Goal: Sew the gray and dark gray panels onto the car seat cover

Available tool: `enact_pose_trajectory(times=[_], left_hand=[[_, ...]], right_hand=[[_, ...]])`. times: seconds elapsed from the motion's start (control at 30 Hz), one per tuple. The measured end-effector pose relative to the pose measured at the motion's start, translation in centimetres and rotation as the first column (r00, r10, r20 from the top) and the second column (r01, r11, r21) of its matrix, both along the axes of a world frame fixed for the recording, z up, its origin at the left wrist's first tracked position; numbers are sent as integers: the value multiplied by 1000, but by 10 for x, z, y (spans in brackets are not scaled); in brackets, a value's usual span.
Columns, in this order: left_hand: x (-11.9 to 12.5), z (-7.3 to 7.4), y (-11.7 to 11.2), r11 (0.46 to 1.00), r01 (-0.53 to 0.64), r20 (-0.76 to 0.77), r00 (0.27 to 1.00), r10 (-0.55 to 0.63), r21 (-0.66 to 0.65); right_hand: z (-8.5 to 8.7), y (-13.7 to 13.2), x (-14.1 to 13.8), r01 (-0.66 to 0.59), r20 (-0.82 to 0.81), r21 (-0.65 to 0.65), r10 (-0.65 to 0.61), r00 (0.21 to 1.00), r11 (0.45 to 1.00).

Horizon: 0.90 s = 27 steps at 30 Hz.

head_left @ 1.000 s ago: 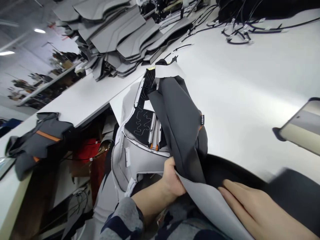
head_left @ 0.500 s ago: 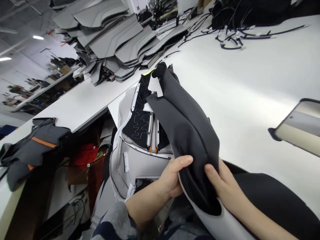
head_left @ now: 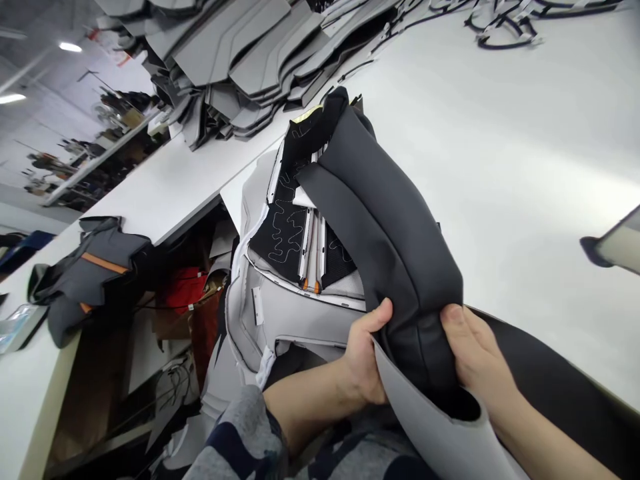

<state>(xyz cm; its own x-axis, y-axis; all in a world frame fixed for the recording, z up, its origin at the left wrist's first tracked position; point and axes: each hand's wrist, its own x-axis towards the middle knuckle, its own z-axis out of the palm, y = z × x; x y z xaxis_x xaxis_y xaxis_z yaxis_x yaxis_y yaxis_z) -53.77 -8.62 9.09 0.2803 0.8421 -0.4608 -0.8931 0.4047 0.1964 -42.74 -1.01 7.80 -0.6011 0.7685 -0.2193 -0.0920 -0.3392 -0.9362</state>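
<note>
A dark grey padded seat cover (head_left: 395,220) with a long seam lies over the table edge, its near end folded toward me. My left hand (head_left: 367,350) grips its left edge, thumb on top and fingers underneath. On the right side, my right hand (head_left: 475,343) closes round the edge with its thumb pressed on the dark face. Between them the material bulges and creases, and its light grey backing (head_left: 425,407) shows below. To the left lies the cover's inside-out part (head_left: 305,320), light grey with white strips and a black stitched panel (head_left: 280,233).
A stack of grey cut panels (head_left: 240,53) stands at the back. Black cables (head_left: 510,27) lie on the white table (head_left: 525,167). A dark piece with orange strips (head_left: 100,267) hangs at the left, above an open shelf. A framed object (head_left: 617,240) juts in at right.
My hands have moved apart and slightly right, spreading the dark cover between them. Its creased middle is flatter and fuller. The camera view has shifted downward.
</note>
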Motion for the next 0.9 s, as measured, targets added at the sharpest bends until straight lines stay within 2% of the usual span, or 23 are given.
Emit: enact_pose_trajectory(times=[0.13, 0.23, 0.3, 0.33, 0.4, 0.47, 0.5, 0.57, 0.67, 0.77, 0.9], left_hand=[[1, -3, 0, 999, 7, -28, 1000, -8, -42], [2, -2, 1, 999, 13, -36, 999, -14, -31], [1, 4, 2, 998, -55, -126, 991, 55, 5], [-1, 8, 3, 992, -122, -220, 967, 127, 36], [-7, 15, 3, 960, -253, -444, 851, 279, 119], [-13, 20, 4, 936, -308, -590, 729, 348, 172], [-15, 22, 4, 934, -314, -615, 707, 350, 171], [-16, 23, 5, 931, -338, -590, 727, 350, 137], [-13, 22, 8, 914, -402, -490, 787, 374, 53], [-8, 20, 12, 902, -432, -414, 823, 388, -14], [-6, 15, 16, 901, -424, -355, 859, 368, -93]], right_hand=[[-4, 0, 3, -3, -6, -48, 3, 1000, 999], [-4, 1, 3, -15, 20, -22, 16, 1000, 1000], [-2, 3, 4, -16, 64, 39, 14, 998, 999], [0, 4, 5, -25, 96, 82, 17, 995, 996], [3, 6, 7, -54, 165, 168, 26, 986, 984], [5, 7, 9, -72, 217, 221, 23, 976, 973], [6, 7, 9, -77, 230, 228, 23, 973, 971], [7, 6, 9, -70, 239, 188, 24, 971, 980], [9, 2, 7, -14, 217, 32, 7, 976, 999], [12, -2, 5, 20, 191, -102, 0, 982, 995], [13, -4, 5, 21, 188, -154, 9, 982, 988]])
